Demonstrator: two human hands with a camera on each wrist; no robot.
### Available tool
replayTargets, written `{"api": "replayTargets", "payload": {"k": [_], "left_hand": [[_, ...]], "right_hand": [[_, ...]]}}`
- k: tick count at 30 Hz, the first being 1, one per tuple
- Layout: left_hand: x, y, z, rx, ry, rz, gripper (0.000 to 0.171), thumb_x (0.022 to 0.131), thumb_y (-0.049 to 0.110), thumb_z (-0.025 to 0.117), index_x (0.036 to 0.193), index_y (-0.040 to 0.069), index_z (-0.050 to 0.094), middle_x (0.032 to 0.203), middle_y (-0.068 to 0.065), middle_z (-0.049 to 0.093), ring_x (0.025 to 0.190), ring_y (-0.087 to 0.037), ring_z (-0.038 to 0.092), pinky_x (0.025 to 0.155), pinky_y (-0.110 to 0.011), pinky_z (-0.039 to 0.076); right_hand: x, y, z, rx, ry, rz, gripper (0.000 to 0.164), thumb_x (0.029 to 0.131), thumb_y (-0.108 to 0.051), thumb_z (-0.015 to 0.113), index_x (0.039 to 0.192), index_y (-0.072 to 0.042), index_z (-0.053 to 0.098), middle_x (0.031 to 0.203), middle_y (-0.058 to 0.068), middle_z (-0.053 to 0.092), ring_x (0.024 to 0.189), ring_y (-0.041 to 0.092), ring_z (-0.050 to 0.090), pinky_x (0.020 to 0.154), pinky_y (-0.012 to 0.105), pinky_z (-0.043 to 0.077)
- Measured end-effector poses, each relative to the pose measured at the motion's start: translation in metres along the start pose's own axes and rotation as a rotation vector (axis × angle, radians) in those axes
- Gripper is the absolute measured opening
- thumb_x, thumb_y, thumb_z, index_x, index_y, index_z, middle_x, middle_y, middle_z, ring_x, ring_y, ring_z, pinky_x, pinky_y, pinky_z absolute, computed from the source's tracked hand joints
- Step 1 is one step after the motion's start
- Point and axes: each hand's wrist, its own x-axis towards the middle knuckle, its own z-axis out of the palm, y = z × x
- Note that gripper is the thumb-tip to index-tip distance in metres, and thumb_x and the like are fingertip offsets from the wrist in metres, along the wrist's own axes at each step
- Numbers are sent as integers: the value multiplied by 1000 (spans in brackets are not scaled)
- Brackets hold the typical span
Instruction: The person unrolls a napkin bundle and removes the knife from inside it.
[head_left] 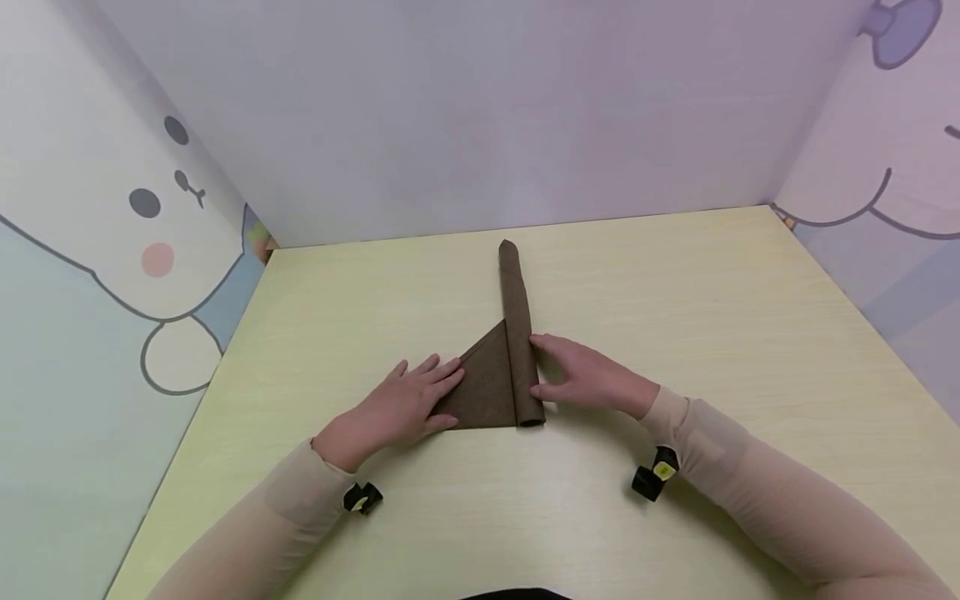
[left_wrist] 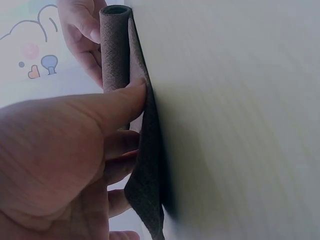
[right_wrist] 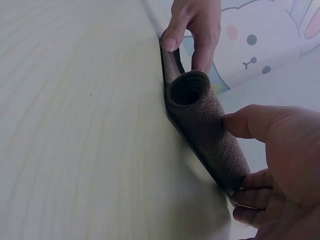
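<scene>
A brown cloth [head_left: 480, 387] lies on the table, its right part wound into a long roll [head_left: 517, 333] that points away from me. The unrolled part is a flat triangle to the left of the roll. My left hand [head_left: 405, 404] rests on this triangle's left side with fingers spread, thumb near its front edge. Against the right side of the roll, my right hand [head_left: 592, 375] touches with thumb and fingertips set apart along its length. In the right wrist view the roll's near end [right_wrist: 189, 90] shows spiral layers, and the right thumb [right_wrist: 245, 121] meets its side.
The pale wooden table [head_left: 712, 317] extends around the cloth on all sides. A plain wall [head_left: 487, 117] stands behind it, with cartoon-printed panels [head_left: 187, 267] at the left and right. Small black devices [head_left: 656, 473] are worn at both wrists.
</scene>
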Motion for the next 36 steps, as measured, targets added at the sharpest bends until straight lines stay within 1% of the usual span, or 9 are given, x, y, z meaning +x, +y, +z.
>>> {"api": "replayTargets", "payload": {"k": [6, 11, 16, 20, 24, 27, 31, 36], "left_hand": [[-2, 0, 1, -31, -1, -4, 70, 96, 49, 52, 152, 14, 30, 159, -1, 21, 145, -29, 18, 108, -60, 20], [-4, -2, 3, -17, 6, -7, 69, 96, 49, 52, 152, 14, 30, 159, -1, 21, 144, -29, 19, 108, -60, 22], [-1, 0, 5, 5, -14, -7, 70, 97, 48, 52, 153, 12, 29, 159, -2, 21, 145, -26, 18, 109, -58, 22], [5, 10, -2, 16, -21, 11, 72, 97, 49, 50, 152, 7, 27, 159, -7, 20, 145, -25, 16, 110, -55, 22], [13, 22, -10, 16, 2, 18, 73, 98, 51, 46, 151, 4, 28, 158, -9, 21, 145, -25, 17, 110, -52, 23], [20, 30, -12, 15, 11, 8, 75, 98, 54, 45, 151, 3, 29, 158, -10, 21, 145, -26, 18, 110, -52, 24], [27, 38, -12, 18, 0, -22, 79, 96, 57, 45, 151, 2, 28, 158, -11, 21, 145, -26, 17, 111, -51, 24], [31, 44, -12, 34, 0, -49, 80, 95, 58, 46, 150, 2, 29, 157, -12, 23, 145, -27, 19, 110, -51, 25]], "right_hand": [[-1, -1, 0, -7, 0, -13, 83, 89, -38, 68, 150, 2, 27, 152, 15, 32, 141, 29, 29, 111, 44, 26], [-1, -3, 0, -16, 2, -25, 81, 89, -34, 68, 149, 2, 28, 152, 16, 32, 141, 28, 29, 111, 43, 26], [-1, -7, 0, -13, 12, -47, 79, 91, -30, 67, 149, 4, 25, 152, 17, 31, 141, 29, 28, 111, 44, 26], [0, -8, 0, -15, 39, -53, 78, 92, -29, 65, 150, 4, 24, 153, 18, 30, 140, 30, 28, 111, 45, 27], [3, -10, 2, -18, 68, -54, 77, 93, -32, 64, 149, 3, 26, 152, 18, 30, 140, 30, 29, 111, 45, 27], [8, -12, 5, -38, 91, -71, 77, 92, -33, 64, 149, 5, 27, 152, 20, 29, 140, 31, 28, 111, 45, 27], [15, -16, 9, -76, 118, -86, 79, 93, -33, 64, 148, 7, 25, 153, 24, 26, 141, 34, 27, 111, 46, 26], [21, -22, 12, -118, 113, -50, 80, 94, -39, 61, 150, 5, 24, 156, 21, 20, 143, 33, 22, 112, 45, 25]]}}
